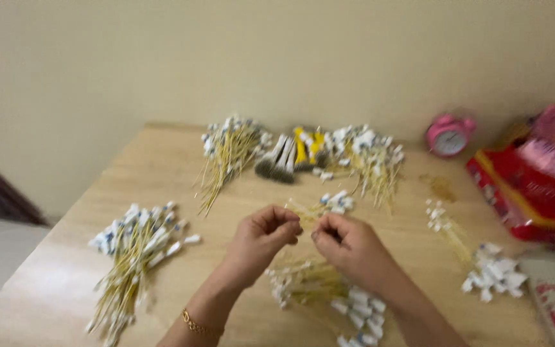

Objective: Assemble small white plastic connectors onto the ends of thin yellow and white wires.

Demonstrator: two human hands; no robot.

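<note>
Fingertips of my left hand [261, 234] and right hand [348, 244] pinch one thin yellow stick [308, 217] mid-frame; blur hides the grip, and it could slip or snap.

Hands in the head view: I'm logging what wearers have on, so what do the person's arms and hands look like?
Both forearms are bare, no sleeves or gloves visible. The left hand has a thin gold chain bracelet at the wrist. The right hand shows no jewellery; the picture is blurred, so rings cannot be told.

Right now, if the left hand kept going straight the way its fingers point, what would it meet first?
The left hand points right, so it would most likely meet the right hand first; their fingertips look nearly touching over the wooden table, though blur hides the exact gap.
</note>
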